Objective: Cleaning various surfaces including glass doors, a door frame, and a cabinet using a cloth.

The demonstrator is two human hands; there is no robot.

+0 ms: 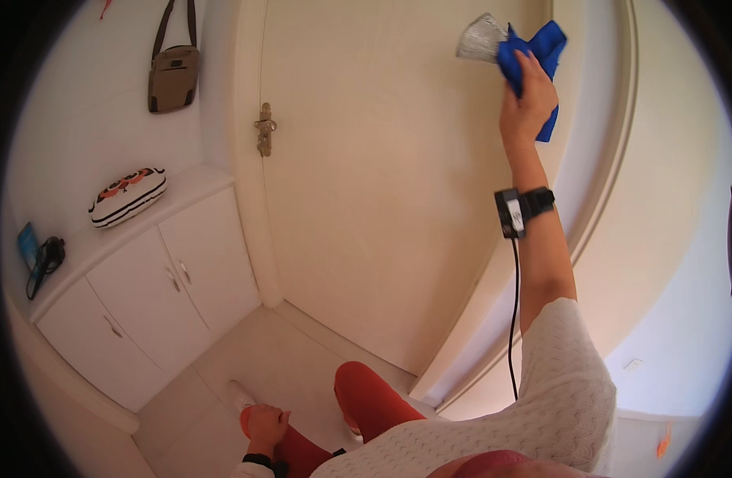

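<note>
Raised at the upper right, my right hand (528,104) grips a blue cloth (545,51) against or close to the cream door (378,179), near its frame. Just left of the cloth, a silvery, fan-shaped piece (482,40) shows on the door; the cloth overlaps its edge. A strap with a small cabled device (512,214) sits on my right wrist. Low in the view, my left hand (268,423) rests by my knee in red trousers, fingers curled, with no object visible in it. A metal door handle (265,128) is at the door's left side.
A low white cabinet (181,269) stands left of the door, bearing a patterned white case (129,198), a dark corded object (48,256) and a blue packet (27,242). A brown shoulder bag (174,77) hangs on the wall above. The door frame (461,322) runs down the right.
</note>
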